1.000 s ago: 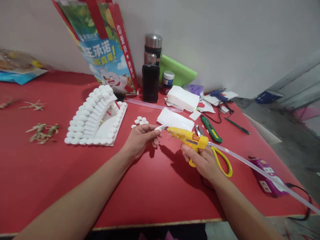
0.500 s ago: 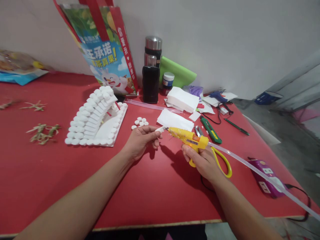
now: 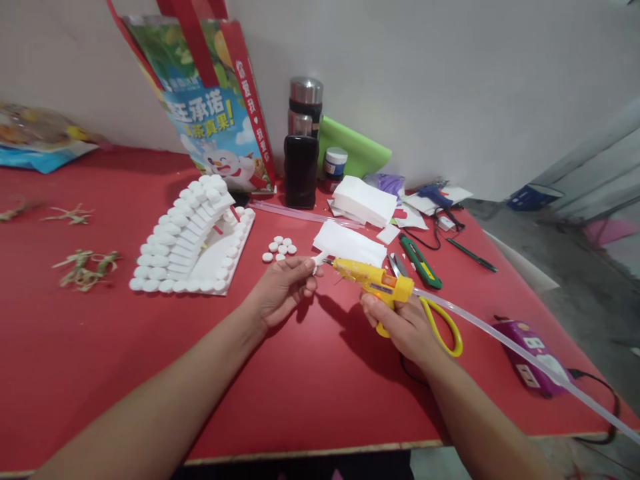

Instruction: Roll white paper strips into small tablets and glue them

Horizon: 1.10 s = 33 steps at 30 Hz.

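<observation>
My left hand (image 3: 285, 288) pinches a small white piece (image 3: 318, 261) between thumb and fingers. My right hand (image 3: 397, 320) is wrapped round the handle of a yellow glue gun (image 3: 367, 275), whose tip is at the white piece. A long clear glue stick (image 3: 480, 320) runs out of the gun's back to the right. Several white round pieces (image 3: 282, 249) lie just beyond my left hand. To their left stands a white curved stepped model (image 3: 183, 240), edged with the same round pieces.
Behind are a printed bag (image 3: 215, 120), a flask (image 3: 306, 93), a black object (image 3: 301, 172) and white paper (image 3: 350, 243). Scissors (image 3: 457, 333), a green cutter (image 3: 420, 261), a pen (image 3: 473, 255) and a purple power strip (image 3: 533, 357) lie right. Straw-like figures (image 3: 87, 268) lie left.
The white piece has turned in my left hand and now stands more upright at the gun's tip. My right hand and the glue gun have shifted slightly left.
</observation>
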Each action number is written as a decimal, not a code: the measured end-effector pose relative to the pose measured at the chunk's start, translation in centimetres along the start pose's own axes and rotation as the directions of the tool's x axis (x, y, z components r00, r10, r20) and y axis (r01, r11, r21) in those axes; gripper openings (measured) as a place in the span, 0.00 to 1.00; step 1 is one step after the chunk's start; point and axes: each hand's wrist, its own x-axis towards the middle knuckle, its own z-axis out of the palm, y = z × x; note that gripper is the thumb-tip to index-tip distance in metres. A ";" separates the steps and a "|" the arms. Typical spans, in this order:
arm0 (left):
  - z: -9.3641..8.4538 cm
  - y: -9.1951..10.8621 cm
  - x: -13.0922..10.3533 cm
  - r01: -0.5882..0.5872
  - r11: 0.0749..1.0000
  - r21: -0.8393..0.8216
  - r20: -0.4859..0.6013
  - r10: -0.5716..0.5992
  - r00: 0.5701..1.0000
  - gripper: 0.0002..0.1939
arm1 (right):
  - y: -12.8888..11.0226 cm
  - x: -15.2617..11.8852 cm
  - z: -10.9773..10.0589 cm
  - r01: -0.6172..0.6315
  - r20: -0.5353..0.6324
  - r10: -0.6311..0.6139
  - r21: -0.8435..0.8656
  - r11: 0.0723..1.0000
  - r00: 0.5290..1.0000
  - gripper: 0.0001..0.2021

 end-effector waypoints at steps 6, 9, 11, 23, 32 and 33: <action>0.2 0.3 0.0 0.089 0.988 -0.123 -0.056 -0.097 0.994 0.09 | 0.1 -0.1 0.0 -0.011 0.026 0.011 0.000 1.000 1.000 0.22; 0.3 0.3 -0.1 0.104 0.985 -0.141 -0.064 -0.114 0.991 0.10 | 0.0 -0.1 0.0 -0.015 0.012 0.015 -0.017 1.000 1.000 0.23; 0.3 0.3 -0.1 0.110 0.984 -0.140 -0.057 -0.119 0.991 0.11 | -0.1 -0.1 -0.1 -0.015 -0.005 0.015 -0.026 1.000 1.000 0.23; 0.0 0.2 0.0 0.134 0.981 -0.142 -0.013 -0.138 0.990 0.12 | -0.4 0.1 0.0 0.073 0.006 -0.073 -0.050 0.996 0.997 0.22; 0.2 0.4 0.0 0.175 0.970 -0.166 0.002 -0.177 0.984 0.11 | -0.7 -0.1 -0.2 0.066 -0.007 -0.067 -0.080 0.995 0.998 0.22; 0.2 0.4 0.0 0.169 0.970 -0.173 -0.004 -0.173 0.985 0.11 | -0.8 -0.1 -0.2 0.069 -0.002 -0.069 -0.085 0.994 0.998 0.22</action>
